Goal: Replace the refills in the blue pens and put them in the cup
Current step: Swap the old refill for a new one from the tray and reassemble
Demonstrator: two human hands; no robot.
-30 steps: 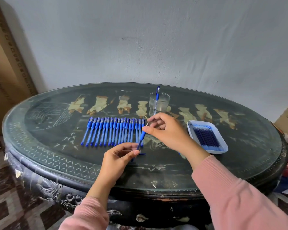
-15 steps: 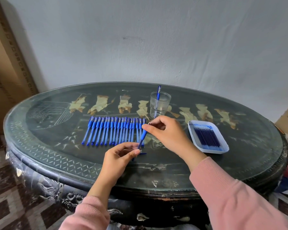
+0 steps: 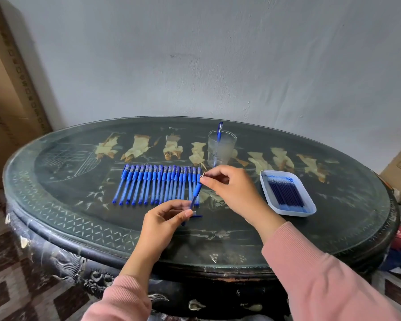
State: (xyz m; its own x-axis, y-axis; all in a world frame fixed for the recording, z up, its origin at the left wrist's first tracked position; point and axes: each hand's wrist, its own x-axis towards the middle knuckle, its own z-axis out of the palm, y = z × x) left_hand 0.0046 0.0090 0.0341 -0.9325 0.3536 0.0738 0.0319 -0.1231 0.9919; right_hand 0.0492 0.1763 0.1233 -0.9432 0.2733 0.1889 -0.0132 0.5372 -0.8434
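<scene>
The pen (image 3: 197,188) slants across the middle of the frame, above the table (image 3: 241,242), held at both ends. Most of its lower barrel is hidden behind the left hand (image 3: 162,225), whose thumb and forefinger pinch it. The other left fingers are curled under the palm and hard to see. The right hand (image 3: 234,188) pinches the pen's upper, metal-tipped end between thumb and forefinger, with its remaining fingers loosely curled. Whether that tip is screwed on or loose cannot be told.

A small blue piece (image 3: 196,216) lies on the table just right of the left fingertips; it is too small to identify.

Behind the hands, a row of pens (image 3: 158,186) lies side by side, and the held pen crosses its right end. The clear cup (image 3: 221,149) stands above centre with a second pen (image 3: 219,132) upright in it. At right, a white tray (image 3: 294,213) holds dark refills (image 3: 285,193), too tightly packed to count. Both pink sleeves are cut off at the bottom edge, and boxes (image 3: 5,77) are cut off at the left and right edges.
</scene>
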